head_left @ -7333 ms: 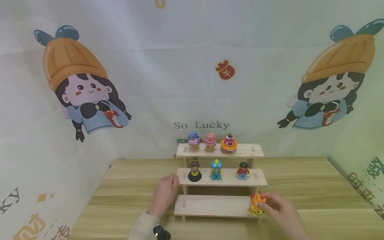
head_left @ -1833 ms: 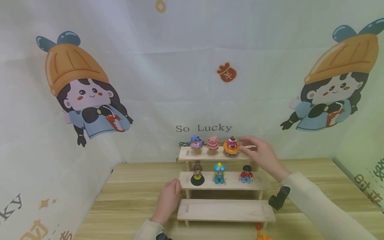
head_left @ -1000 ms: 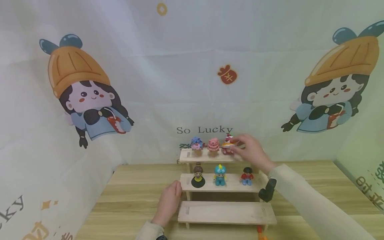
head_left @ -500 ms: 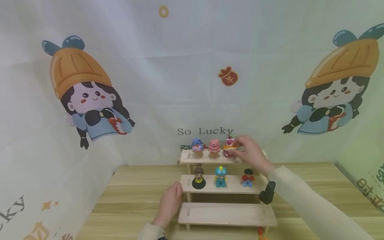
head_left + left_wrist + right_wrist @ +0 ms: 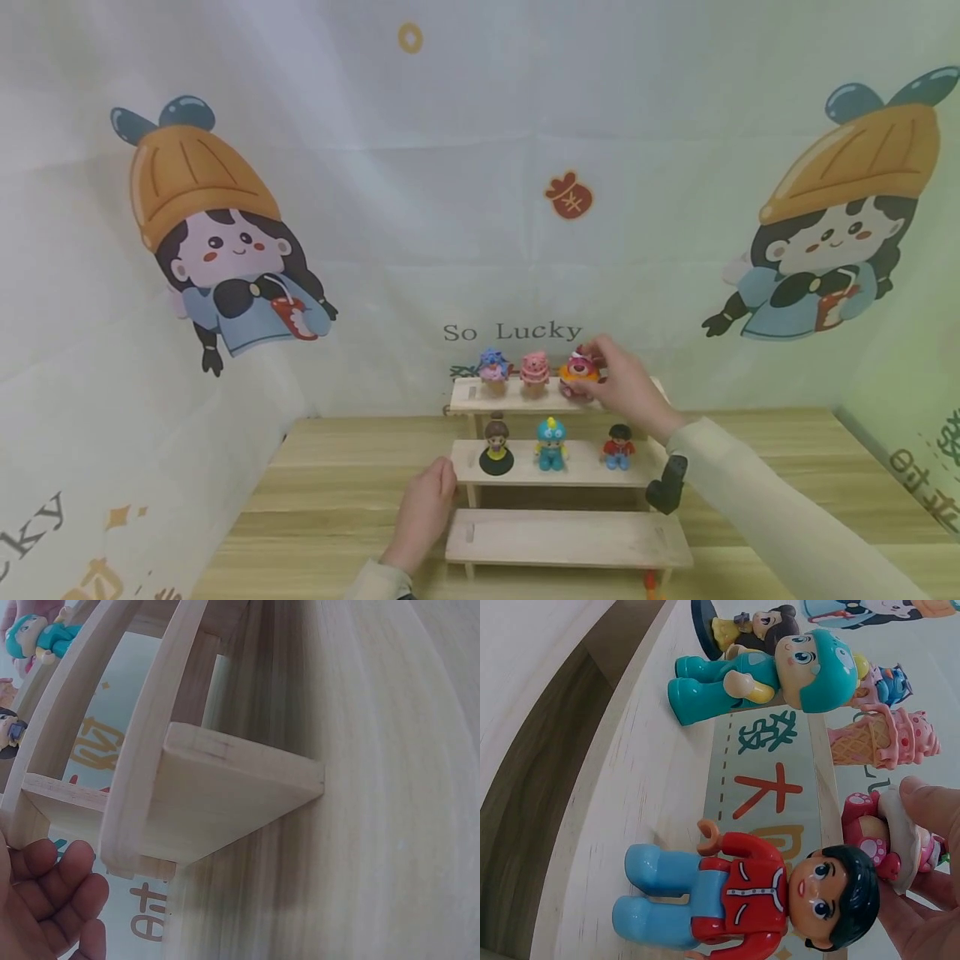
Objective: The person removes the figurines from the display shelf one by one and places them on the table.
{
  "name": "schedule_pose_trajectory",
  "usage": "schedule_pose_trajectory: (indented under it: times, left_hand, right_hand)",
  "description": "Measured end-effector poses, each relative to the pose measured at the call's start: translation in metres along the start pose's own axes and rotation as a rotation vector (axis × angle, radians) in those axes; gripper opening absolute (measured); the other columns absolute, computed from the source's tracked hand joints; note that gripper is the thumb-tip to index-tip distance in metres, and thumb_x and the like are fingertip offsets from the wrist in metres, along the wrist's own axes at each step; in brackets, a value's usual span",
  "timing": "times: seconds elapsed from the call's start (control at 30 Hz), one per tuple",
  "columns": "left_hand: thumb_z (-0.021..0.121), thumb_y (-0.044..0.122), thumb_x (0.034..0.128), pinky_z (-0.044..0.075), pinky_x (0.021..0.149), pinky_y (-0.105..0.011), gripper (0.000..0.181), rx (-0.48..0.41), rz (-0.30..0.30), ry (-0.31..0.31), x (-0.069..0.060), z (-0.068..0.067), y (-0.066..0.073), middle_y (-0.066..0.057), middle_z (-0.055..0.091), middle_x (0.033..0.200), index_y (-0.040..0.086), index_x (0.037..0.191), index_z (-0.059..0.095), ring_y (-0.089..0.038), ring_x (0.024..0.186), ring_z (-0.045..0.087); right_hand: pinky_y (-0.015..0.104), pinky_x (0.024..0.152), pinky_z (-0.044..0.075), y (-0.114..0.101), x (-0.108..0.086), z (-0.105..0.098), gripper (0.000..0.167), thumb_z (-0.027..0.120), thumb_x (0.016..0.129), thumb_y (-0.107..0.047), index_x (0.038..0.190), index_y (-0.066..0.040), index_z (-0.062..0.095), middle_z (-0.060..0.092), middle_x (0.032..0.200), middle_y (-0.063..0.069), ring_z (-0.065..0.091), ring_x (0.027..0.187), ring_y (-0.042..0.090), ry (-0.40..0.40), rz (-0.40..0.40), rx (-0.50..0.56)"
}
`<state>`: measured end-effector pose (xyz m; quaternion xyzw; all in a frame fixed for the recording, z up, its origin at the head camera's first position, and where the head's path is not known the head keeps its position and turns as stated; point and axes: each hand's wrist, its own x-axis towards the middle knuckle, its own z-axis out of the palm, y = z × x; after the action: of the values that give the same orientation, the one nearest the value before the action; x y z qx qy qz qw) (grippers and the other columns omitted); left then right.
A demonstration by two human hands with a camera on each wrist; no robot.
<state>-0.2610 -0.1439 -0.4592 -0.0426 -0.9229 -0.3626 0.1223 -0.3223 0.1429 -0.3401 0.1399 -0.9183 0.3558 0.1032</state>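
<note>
Right of centre in the head view, I see the right hand (image 5: 628, 390) pinching the pink bear figure (image 5: 577, 372) between thumb and fingertips at the top shelf (image 5: 467, 400); the fingers cover its right side, and I can't tell whether its base touches the wood. Left of centre, the left hand (image 5: 422, 507) curls loosely by the middle shelf (image 5: 584, 457); any grip is unclear. An orange-red toy (image 5: 651, 584) is cut off at the bottom edge. Two ice-cream figures (image 5: 535, 373) share the top shelf; three dolls (image 5: 551, 450) occupy the middle.

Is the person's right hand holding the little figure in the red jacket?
No, the right hand grips the pink bear figure at the top shelf, while the red-jacketed figure is on the middle shelf.
</note>
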Motion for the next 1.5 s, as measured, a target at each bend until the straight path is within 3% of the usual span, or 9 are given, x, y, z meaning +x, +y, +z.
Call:
schedule_pose_trajectory:
  times: [0.33, 0.63, 0.83, 1.0, 1.5]
  left_hand:
    - [0.034, 0.019, 0.1017, 0.037, 0.051, -0.025, 0.032, -0.009, 0.014, 0.008, 0.0016, 0.0016, -0.0001, 0.002, 0.051, 0.064, 0.013, 0.074, 0.047, -0.011, 0.055, 0.041]
    - [0.034, 0.019, 0.1014, 0.036, 0.05, -0.025, 0.031, 0.003, 0.012, 0.011, -0.0009, 0.0021, -0.0011, 0.003, 0.051, 0.064, 0.013, 0.073, 0.047, -0.011, 0.054, 0.04]
    - [0.034, 0.019, 0.1016, 0.035, 0.049, -0.024, 0.031, 0.001, 0.012, 0.018, -0.0013, 0.0023, -0.0009, 0.003, 0.05, 0.063, 0.013, 0.073, 0.047, -0.01, 0.053, 0.039]
    - [0.033, 0.02, 0.1021, 0.035, 0.05, -0.025, 0.032, -0.01, -0.005, 0.013, -0.0012, 0.0017, -0.0006, 0.002, 0.05, 0.064, 0.012, 0.074, 0.048, -0.011, 0.054, 0.04]
    - [0.033, 0.021, 0.1024, 0.036, 0.049, -0.026, 0.033, -0.012, 0.007, 0.028, -0.0016, 0.0024, -0.0011, 0.002, 0.051, 0.063, 0.012, 0.074, 0.047, -0.011, 0.053, 0.04]
  right_hand:
    - [0.05, 0.095, 0.046, -0.001, -0.0013, 0.0001, 0.049, 0.071, 0.084, -0.009, 0.125, -0.006, 0.044, 0.055, 0.128, 0.02, 0.055, 0.116, 0.037, 0.004, -0.036, 0.017]
    - [0.052, 0.096, 0.045, 0.0008, -0.0045, 0.0, 0.073, 0.072, 0.084, -0.011, 0.145, -0.011, 0.031, 0.049, 0.137, 0.024, 0.051, 0.123, 0.04, -0.016, -0.003, 0.073]
    - [0.051, 0.098, 0.044, -0.0004, -0.0056, -0.0023, 0.072, 0.07, 0.086, -0.014, 0.146, -0.009, 0.031, 0.047, 0.139, 0.022, 0.051, 0.123, 0.04, -0.046, 0.044, 0.048]
    - [0.048, 0.091, 0.048, -0.0012, -0.0042, -0.0008, 0.071, 0.071, 0.086, -0.015, 0.146, -0.009, 0.033, 0.049, 0.135, 0.023, 0.054, 0.116, 0.038, -0.048, 0.07, 0.046]
    - [0.046, 0.09, 0.05, 0.0067, -0.0017, -0.0077, 0.071, 0.071, 0.084, -0.016, 0.144, -0.01, 0.035, 0.049, 0.134, 0.02, 0.056, 0.113, 0.036, -0.041, 0.078, 0.111]
